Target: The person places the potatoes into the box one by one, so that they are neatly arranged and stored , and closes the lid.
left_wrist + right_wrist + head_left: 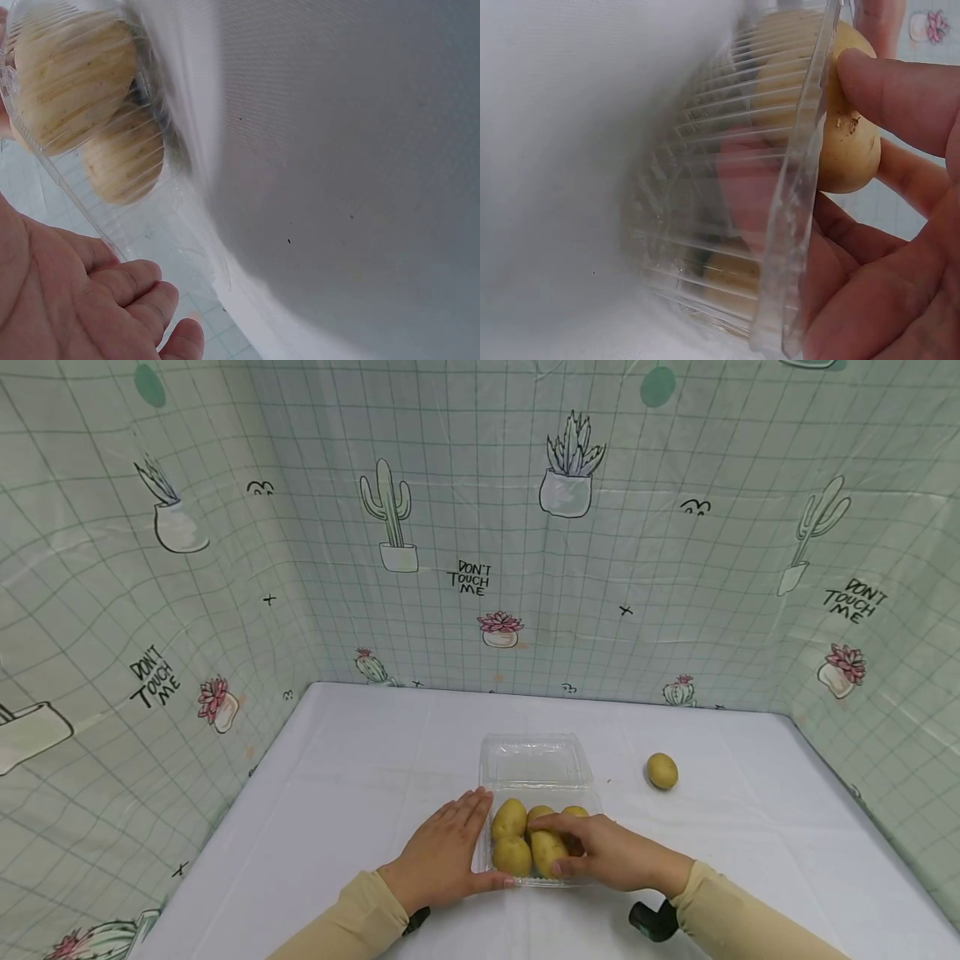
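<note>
A clear plastic clamshell box [537, 763] lies with its lid folded back, and several potatoes [512, 857] sit in its base. My right hand [611, 852] grips a potato [549, 854] at the front middle of the box, thumb on the near side and fingers over the far side. In the right wrist view that potato [849, 150] stands partly above the ribbed box wall, and some fingers reach down inside. My left hand [446, 852] rests along the box's left side, fingers straight, thumb at the front corner. The left wrist view shows the palm [45, 292] beside the wall.
A single potato [662, 771] lies on the white tablecloth [375, 752], to the right of the box. Behind and beside the table hangs a gridded sheet [450, 510] printed with cacti. A black strap piece [654, 920] shows by the right wrist.
</note>
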### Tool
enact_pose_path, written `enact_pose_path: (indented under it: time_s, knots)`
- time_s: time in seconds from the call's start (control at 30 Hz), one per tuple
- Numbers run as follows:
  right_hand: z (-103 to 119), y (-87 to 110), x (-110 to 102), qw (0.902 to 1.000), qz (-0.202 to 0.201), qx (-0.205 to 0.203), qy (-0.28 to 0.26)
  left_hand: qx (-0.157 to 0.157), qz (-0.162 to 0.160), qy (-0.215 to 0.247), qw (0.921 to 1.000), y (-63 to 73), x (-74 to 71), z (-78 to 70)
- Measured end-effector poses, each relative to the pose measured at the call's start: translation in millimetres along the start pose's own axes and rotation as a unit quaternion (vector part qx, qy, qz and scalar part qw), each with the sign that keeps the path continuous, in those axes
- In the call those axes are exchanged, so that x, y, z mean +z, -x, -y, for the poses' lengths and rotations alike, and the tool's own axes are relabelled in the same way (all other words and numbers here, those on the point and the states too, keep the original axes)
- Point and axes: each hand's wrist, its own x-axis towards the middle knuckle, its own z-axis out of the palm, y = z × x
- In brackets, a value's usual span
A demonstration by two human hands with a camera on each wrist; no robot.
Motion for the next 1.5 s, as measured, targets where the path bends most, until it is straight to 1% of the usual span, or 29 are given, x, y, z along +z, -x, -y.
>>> enact_pose_path:
  time_s: [0.33,0.63,1.07,1.23,1.5]
  knots:
    - [0.6,-0.7,-1.8,0.9999,0.014,0.009,-0.002,-0.001,0.001,-0.004,1.0,-0.4,1.0,0.2]
    - [0.3,-1.8,-1.6,0.9999,0.011,0.006,0.003,-0.001,-0.001,-0.002,1.0,-0.6,-0.2,0.0]
    - [2.0,-1.9,-2.0,0.9993,0.015,0.008,0.033,0.001,0.0,-0.005,1.0,-0.8,0.5,0.6]
    - [2.4,-2.6,-0.2,0.9986,0.016,0.003,0.049,0.001,0.001,-0.009,1.0,-0.8,1.0,0.5]
    - [4.0,-3.4,1.5,0.998,0.015,0.0,0.061,0.001,0.0,-0.012,0.9999,-0.8,2.5,1.0]
